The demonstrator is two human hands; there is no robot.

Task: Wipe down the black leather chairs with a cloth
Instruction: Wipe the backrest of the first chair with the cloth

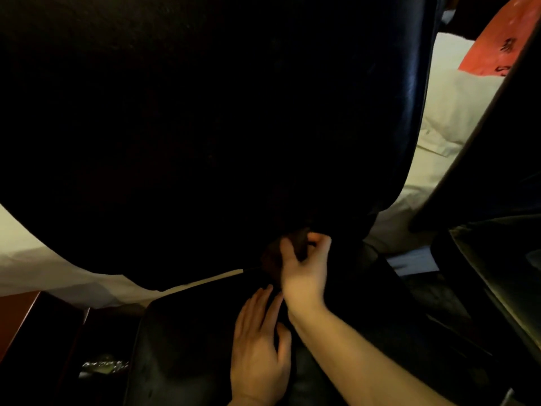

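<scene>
A black leather chair fills most of the view: its broad backrest [190, 127] rises ahead and its seat [181, 347] lies below. My right hand [304, 271] grips a dark brownish cloth [292, 247] at the crease where the backrest meets the seat. The cloth is mostly hidden by my fingers and the dim light. My left hand [259, 344] rests flat on the seat just below, fingers straight and pointing toward the crease.
White bedding [445, 118] lies behind the chair on the right and also shows at lower left. An orange patterned item [497, 39] sits at top right. A second dark chair [491, 273] stands close on the right. A reddish wooden surface [26, 326] is at lower left.
</scene>
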